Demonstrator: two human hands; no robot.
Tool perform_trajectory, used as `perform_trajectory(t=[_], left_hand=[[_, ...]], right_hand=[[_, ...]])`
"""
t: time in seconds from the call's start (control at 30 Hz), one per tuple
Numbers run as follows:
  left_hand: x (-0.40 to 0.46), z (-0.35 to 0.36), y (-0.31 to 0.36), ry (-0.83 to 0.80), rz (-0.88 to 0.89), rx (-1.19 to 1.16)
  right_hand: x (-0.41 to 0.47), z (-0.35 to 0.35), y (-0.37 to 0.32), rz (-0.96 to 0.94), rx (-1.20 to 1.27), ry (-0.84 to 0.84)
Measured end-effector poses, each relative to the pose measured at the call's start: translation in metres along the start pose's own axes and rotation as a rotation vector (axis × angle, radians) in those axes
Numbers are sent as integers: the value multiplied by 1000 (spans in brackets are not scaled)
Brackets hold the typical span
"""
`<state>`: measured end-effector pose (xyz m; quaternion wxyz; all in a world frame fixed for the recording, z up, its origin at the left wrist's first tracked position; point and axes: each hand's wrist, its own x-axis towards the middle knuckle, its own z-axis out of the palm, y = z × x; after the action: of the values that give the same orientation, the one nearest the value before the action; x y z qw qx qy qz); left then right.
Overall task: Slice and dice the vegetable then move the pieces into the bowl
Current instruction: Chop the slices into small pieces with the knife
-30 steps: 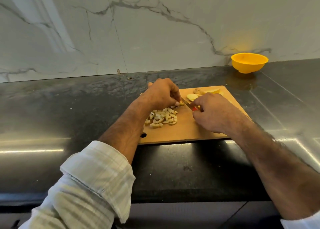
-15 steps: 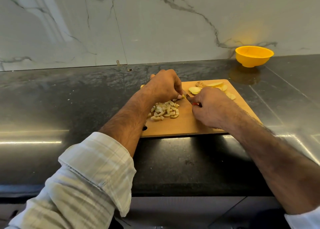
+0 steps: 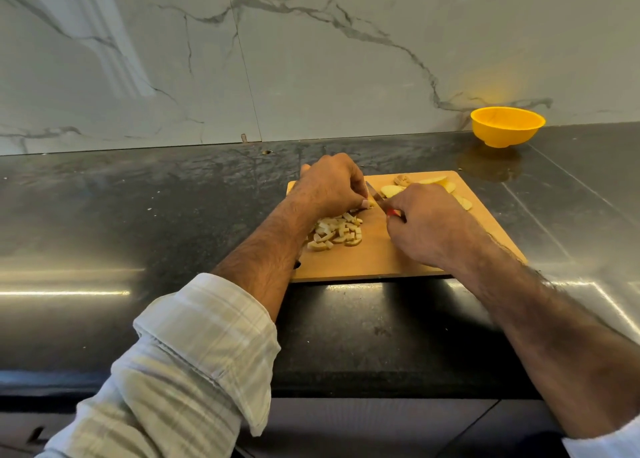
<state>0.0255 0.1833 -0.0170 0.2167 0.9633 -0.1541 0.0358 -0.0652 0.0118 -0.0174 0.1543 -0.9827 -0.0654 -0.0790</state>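
Marbled wall backs a dark counter (image 3: 173, 215) bearing the cutting board (image 3: 374, 260); left hand (image 3: 329, 185) pinches a slice against it, right hand (image 3: 426, 225) grips the knife (image 3: 374, 193); diced pieces (image 3: 336, 233) heaped there, whole slices (image 3: 433, 184) uncut, bowl (image 3: 507, 126) seemingly unfilled; roughly halfway, I judge.

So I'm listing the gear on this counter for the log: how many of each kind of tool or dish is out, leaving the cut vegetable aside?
Bowl, yellow, by the wall: 1
Cutting board, wooden: 1
Knife, red handle, held in the right hand: 1
Total: 3
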Motion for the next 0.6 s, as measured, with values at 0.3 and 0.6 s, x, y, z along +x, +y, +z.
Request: perform_trajectory(t=[0.3, 0.6], left_hand=[[5, 1, -2, -51, -34, -73], [5, 0, 2, -14, -44, 5]], right_hand=[[-3, 0, -12, 24, -65, -68], [-13, -11, -44, 3, -207, -222]])
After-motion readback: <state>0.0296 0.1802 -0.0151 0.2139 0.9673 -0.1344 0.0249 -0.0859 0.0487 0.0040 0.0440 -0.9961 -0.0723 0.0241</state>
